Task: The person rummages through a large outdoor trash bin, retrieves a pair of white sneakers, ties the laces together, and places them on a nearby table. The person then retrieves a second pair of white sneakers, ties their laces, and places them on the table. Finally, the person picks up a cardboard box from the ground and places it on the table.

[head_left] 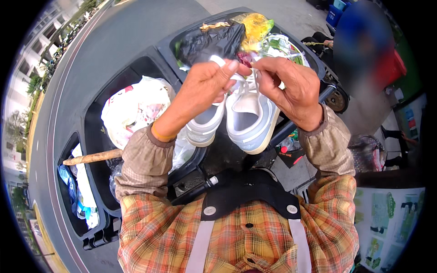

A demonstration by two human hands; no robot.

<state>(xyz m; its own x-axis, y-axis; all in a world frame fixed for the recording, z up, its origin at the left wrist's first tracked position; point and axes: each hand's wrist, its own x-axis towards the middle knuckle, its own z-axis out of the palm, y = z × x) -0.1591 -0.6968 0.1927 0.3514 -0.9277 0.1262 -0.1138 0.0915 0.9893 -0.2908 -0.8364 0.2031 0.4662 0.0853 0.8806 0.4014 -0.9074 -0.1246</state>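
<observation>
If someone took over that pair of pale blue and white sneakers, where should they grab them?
Probably by the white laces at the top, coming from above: the pale blue and white sneakers hang soles-down from them, pinched by the left hand and right hand.

Packaging-wise it's mostly bags stuffed in the bins: a crumpled black bag (pixel 211 43) at the top with a yellow bag (pixel 256 25) just right of it, and a big white bag with reddish print (pixel 134 109) in the middle bin. Lower right there's a white signboard with green pictures (pixel 387 225).
</observation>
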